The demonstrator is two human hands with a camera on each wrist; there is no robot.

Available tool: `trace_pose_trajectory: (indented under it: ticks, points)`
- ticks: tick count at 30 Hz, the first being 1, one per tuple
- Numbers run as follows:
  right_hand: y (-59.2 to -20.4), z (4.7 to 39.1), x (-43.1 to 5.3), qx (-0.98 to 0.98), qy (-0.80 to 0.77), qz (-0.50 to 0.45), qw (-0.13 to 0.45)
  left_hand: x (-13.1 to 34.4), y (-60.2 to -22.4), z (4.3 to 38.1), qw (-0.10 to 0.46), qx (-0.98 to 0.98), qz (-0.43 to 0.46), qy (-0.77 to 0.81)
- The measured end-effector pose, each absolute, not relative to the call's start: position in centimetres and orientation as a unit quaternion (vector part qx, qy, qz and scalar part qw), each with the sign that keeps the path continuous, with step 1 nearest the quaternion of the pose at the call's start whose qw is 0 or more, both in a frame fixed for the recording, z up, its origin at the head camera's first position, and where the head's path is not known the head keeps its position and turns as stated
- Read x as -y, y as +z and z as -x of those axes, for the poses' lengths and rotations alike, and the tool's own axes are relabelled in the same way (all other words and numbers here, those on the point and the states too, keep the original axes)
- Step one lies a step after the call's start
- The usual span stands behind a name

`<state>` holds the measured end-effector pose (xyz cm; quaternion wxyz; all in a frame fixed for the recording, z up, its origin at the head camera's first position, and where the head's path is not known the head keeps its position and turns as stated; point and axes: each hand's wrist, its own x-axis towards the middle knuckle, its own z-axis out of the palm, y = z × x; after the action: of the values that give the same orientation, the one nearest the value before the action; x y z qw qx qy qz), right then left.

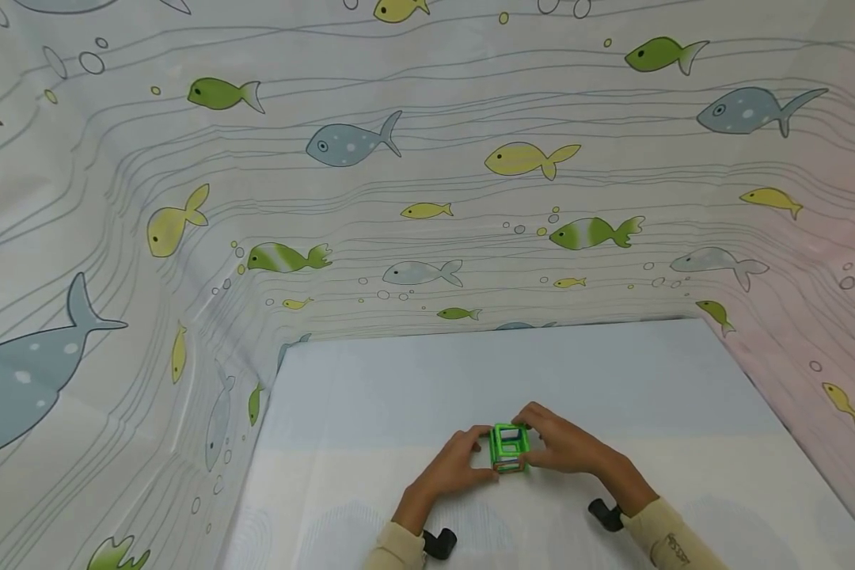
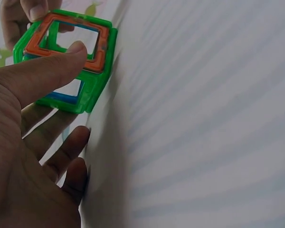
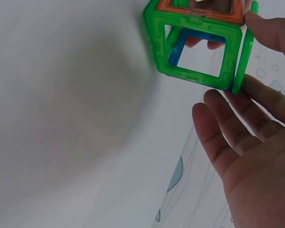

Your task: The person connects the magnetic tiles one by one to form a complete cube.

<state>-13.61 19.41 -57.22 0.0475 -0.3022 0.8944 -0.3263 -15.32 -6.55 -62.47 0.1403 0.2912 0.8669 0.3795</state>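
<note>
A small box of magnetic tiles [image 1: 509,454] stands on the white table between the two hands. Its square frames are mostly green, with an orange tile [image 2: 102,47] on one face and a blue tile [image 3: 177,48] on another. My left hand [image 1: 452,467] grips the box, thumb pressed across the orange face and fingers behind it. From the other side my right hand [image 1: 568,445] pinches a green tile [image 3: 246,53] between thumb and fingers. In the right wrist view this tile leans slightly outward at its top from the neighbouring green frame.
A pale table top [image 1: 541,372] spreads around the hands. Behind and to the sides hangs a white sheet [image 1: 456,79] printed with fish and wavy lines. Black wrist camera mounts [image 1: 440,544] sit at both cuffs, just above the table.
</note>
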Motion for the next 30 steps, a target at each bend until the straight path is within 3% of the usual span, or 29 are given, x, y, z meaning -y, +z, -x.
trace_pose_trajectory:
  ticks: [18,30]
  points:
    - [-57.16,13.89,-19.5,-0.888,-0.346,0.29,0.084,6.49,-62.35,15.36,0.132,-0.864,-0.285,0.394]
    - [-57.62,13.92,-19.75,-0.877,-0.365,0.304,0.067,6.12,-62.49,15.34,0.125,-0.872,-0.27,0.389]
